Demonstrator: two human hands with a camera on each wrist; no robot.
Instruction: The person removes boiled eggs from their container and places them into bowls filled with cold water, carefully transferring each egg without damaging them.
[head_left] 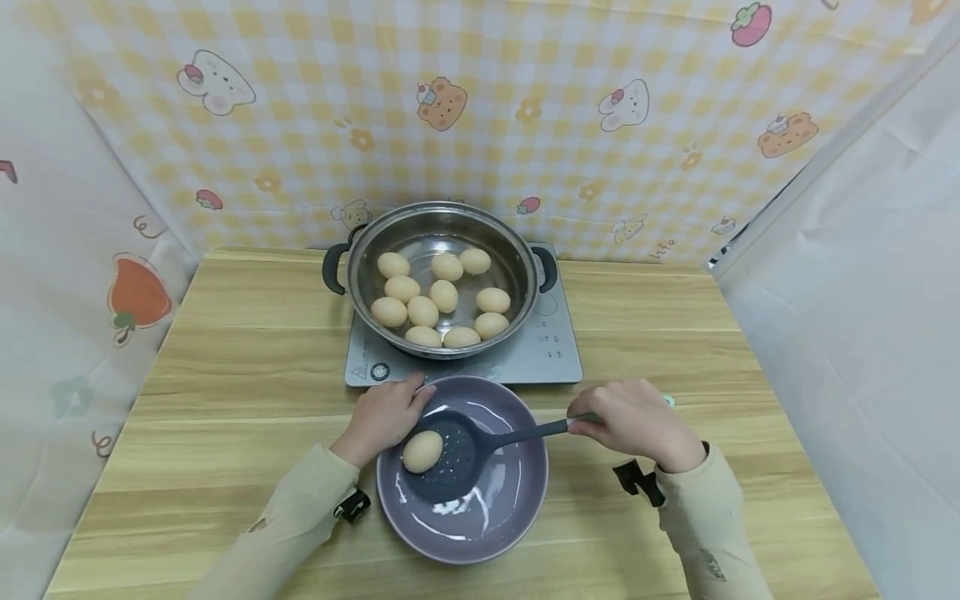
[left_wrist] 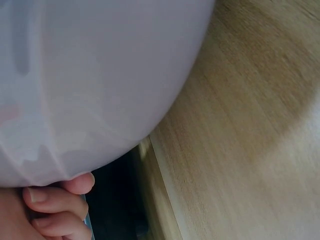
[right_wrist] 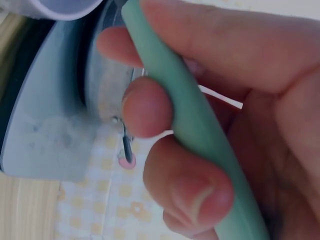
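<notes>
My right hand [head_left: 626, 421] grips the green handle [right_wrist: 185, 110] of a dark grey skimmer [head_left: 456, 467], fingers wrapped around it in the right wrist view. The skimmer's perforated head lies within a purple bowl [head_left: 517, 525], with one pale brown egg [head_left: 423, 452] on it toward the left. At the bowl's upper left, my left hand [head_left: 386, 417] holds the rim; in the left wrist view its curled fingers [left_wrist: 62, 200] are against the bowl's outside. Beyond the bowl, a steel pot [head_left: 442, 208] holds several more eggs [head_left: 444, 296].
The pot stands on a grey induction cooker [head_left: 525, 367], its black side handles [head_left: 334, 268] sticking out left and right. The cooker's front edge is close to the bowl. Under everything is a wooden table [head_left: 247, 358], with a patterned cloth [head_left: 487, 158] hanging behind.
</notes>
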